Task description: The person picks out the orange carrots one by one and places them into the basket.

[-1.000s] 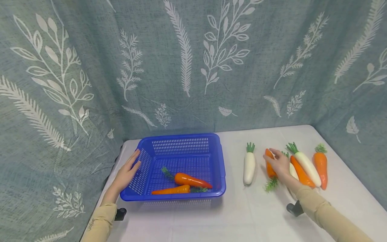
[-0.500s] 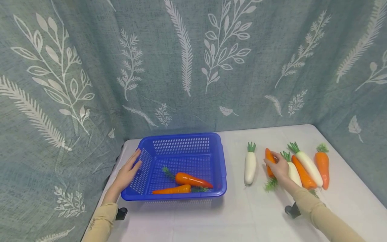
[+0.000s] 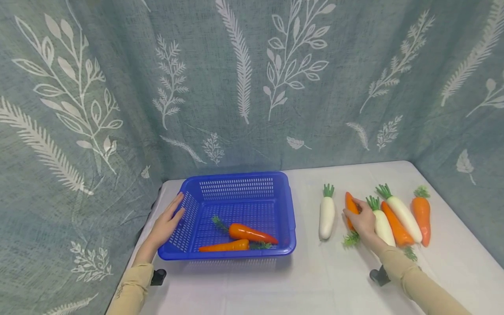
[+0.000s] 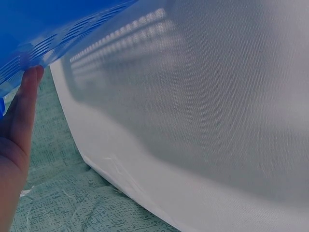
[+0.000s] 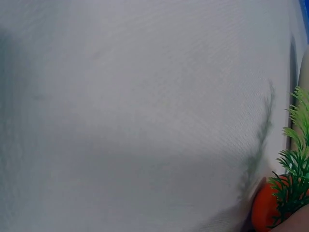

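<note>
At the left of the blue plastic basket (image 3: pixel 232 256), my left hand (image 3: pixel 163 224) rests its straight fingers along the sidewall; the left wrist view shows the fingertips against the slotted wall (image 4: pixel 48 41). My right hand (image 3: pixel 363 218) pinches an orange carrot (image 3: pixel 349 200) between thumb and fingers, on the table to the right. Its tip points away from me, and its green leaves (image 3: pixel 351 239) stick out below the hand. In the right wrist view the carrot's thick end (image 5: pixel 264 208) and leaves (image 5: pixel 292 159) show at the lower right corner. The hand covers its middle.
Two carrots (image 3: pixel 252 234) lie inside the basket. A white radish (image 3: pixel 327 216) stands apart between basket and right hand. Right of that hand lie two more white radishes (image 3: pixel 401 214) and two carrots (image 3: pixel 421 216). A patterned curtain (image 3: pixel 252 109) hangs behind the white table (image 3: pixel 275 288).
My right hand has settled lower onto the carrot, its fingers drawing in around it, and the forearm has shifted slightly left. The left hand stays against the basket.
</note>
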